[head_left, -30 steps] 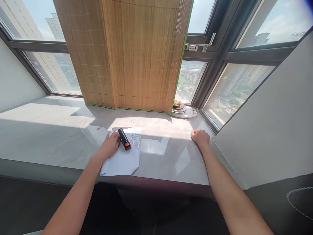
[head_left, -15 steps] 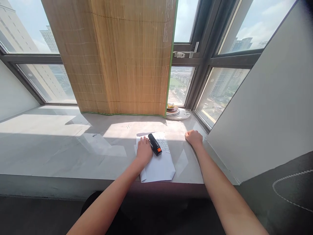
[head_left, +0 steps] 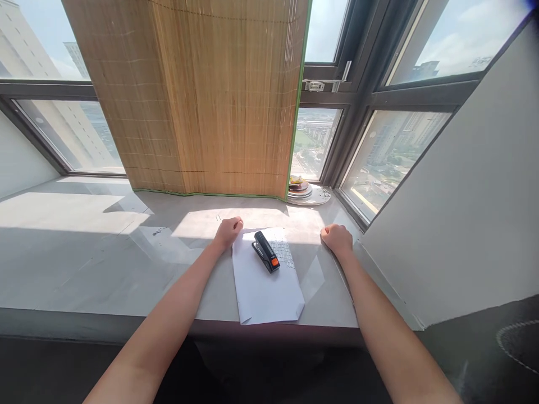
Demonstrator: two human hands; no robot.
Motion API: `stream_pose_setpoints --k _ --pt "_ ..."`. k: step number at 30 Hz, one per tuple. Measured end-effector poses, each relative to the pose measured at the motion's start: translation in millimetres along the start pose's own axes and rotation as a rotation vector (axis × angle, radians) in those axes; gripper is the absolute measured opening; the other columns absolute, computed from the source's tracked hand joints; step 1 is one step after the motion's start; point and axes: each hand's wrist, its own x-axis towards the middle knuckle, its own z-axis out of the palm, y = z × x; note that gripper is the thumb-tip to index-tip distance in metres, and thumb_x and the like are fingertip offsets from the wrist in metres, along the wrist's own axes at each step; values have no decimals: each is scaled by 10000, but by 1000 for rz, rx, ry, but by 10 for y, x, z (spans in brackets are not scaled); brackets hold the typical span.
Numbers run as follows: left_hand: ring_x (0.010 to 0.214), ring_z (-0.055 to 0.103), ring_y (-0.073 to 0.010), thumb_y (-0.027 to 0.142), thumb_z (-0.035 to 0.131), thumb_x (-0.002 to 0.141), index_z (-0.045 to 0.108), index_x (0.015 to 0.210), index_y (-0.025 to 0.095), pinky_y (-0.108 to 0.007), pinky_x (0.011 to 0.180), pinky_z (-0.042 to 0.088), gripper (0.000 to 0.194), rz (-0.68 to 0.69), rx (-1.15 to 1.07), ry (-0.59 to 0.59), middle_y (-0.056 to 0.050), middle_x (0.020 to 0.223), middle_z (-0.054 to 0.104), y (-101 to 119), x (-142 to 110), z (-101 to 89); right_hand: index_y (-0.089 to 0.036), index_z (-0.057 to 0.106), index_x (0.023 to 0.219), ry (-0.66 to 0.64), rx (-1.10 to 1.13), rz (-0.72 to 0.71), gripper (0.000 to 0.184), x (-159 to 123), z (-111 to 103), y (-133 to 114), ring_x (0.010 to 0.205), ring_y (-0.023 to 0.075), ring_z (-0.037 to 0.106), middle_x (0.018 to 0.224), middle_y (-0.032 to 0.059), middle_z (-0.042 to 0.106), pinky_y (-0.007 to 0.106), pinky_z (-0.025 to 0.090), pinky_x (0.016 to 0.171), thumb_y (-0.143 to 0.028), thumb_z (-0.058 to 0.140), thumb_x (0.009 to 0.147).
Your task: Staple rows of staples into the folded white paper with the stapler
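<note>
A black stapler point(head_left: 263, 247) with an orange patch at its near end lies aslant on white paper point(head_left: 269, 297). Rows of small dark marks cover the paper's upper right part, beside the stapler. My left hand point(head_left: 229, 231) is closed in a fist on the sill at the paper's far left corner, apart from the stapler. To the right of the paper, my right hand point(head_left: 337, 239) rests on the sill, also curled into a fist. Nothing shows in either fist.
The pale window sill point(head_left: 105, 269) ends at a front edge close to me. A bamboo blind point(head_left: 219, 112) hangs down behind the paper. Stacked plates point(head_left: 307, 193) stand in the far right corner by the window frame. A white wall point(head_left: 455, 213) slopes along the right.
My left hand has left the stapler's side, moved left and away from me to the paper's corner, and closed into a fist. The right fist has stayed in place.
</note>
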Motion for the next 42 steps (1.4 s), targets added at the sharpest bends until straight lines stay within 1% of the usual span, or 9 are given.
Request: stream_pose_setpoints --k 2,5,8,12,19,23,29,35,42 --pt "645 555 -176 302 414 973 698 883 220 -303 653 416 309 65 -33 -93 1 689 621 -50 -16 48 -222 507 492 81 219 -116 444 -68 -19 -120 599 163 449 547 11 437 283 341 627 -313 529 925" --pt "735 609 -186 304 498 946 721 981 240 -305 704 449 234 129 0 -225 1 800 680 -51 -18 86 -248 272 511 81 606 -357 569 -273 -81 -466 580 129 259 563 -38 237 287 258 586 -463 527 972" --pt "912 650 -217 336 540 966 723 1073 253 -335 861 494 228 198 58 -252 -23 934 684 -37 10 115 -236 377 653 -135 802 -564 513 -555 -127 -865 637 137 331 664 -36 351 278 286 594 -578 501 1013" --pt "1020 636 -249 393 486 1039 720 1270 313 -401 1011 470 338 195 157 -235 -58 1112 649 -53 33 187 -232 535 994 -308 723 -690 435 -865 -82 -1173 798 170 516 940 0 592 290 426 701 -627 695 908" --pt "984 618 -247 436 485 1057 721 1321 363 -395 976 481 362 175 185 -210 -54 1111 619 -57 25 240 -259 559 1305 -315 582 -852 465 -1032 -42 -1229 859 211 624 1044 39 685 329 476 761 -287 725 872" --pt "993 618 -249 437 505 1051 737 1311 346 -388 980 483 360 178 186 -196 -60 1090 620 -51 36 243 -272 584 1349 -326 558 -978 487 -1055 -61 -1237 937 234 647 1076 60 697 336 501 785 -263 720 881" --pt "1034 613 -252 413 512 1044 740 1314 341 -407 1008 475 360 164 175 -210 -59 1115 613 -58 45 224 -236 670 1219 -277 638 -938 331 -972 -32 -1192 857 218 636 958 44 703 337 501 774 -265 723 894" --pt "1084 603 -256 320 521 1012 759 1294 317 -404 1036 469 369 157 117 -225 -69 1134 617 -37 45 199 -256 735 1181 -112 772 -675 297 -722 2 -1058 892 239 669 972 44 750 386 529 852 -319 719 892" --pt "1059 605 -259 412 487 1041 768 1274 293 -407 1016 484 383 143 71 -215 -69 1131 635 -19 34 184 -241 779 1152 -119 858 -505 352 -490 147 -945 954 250 684 1021 37 776 443 540 971 -354 737 822"
